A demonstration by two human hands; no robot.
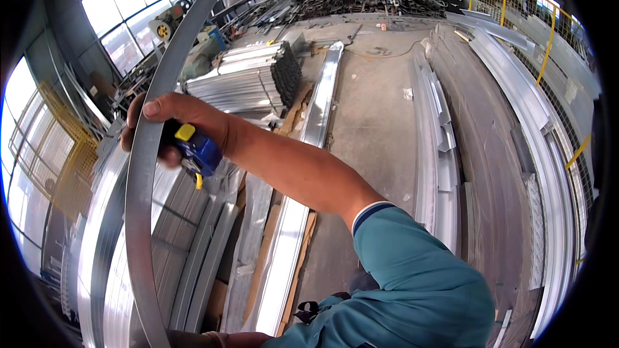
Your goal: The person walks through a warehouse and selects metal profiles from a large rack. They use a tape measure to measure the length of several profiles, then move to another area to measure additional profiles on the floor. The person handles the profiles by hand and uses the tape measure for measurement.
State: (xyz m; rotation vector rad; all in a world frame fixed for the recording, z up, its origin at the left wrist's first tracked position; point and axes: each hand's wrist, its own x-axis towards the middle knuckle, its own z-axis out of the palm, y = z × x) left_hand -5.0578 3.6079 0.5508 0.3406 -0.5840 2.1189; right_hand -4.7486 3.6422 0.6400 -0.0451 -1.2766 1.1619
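Observation:
My right hand [174,116] reaches across to the left on an outstretched arm in a teal sleeve. Its thumb lies on the near face of a long, flat grey metal strip [140,187], with fingers behind it. A blue tape measure [201,153] with yellow parts is held in the same hand, against the palm side. The strip runs from the top of the picture down to the bottom edge, bowed by the lens. Down there my left hand [190,339] is beside the strip's lower end, mostly cut off, its fingers hidden.
Shiny metal profiles [303,219] lie lengthwise beneath my arm. A bundled stack of profiles [248,77] stands beyond. Longer lengths [516,116] line the right side along a yellow-framed mesh fence [548,45]. Dark scrap [361,0] is piled at the back.

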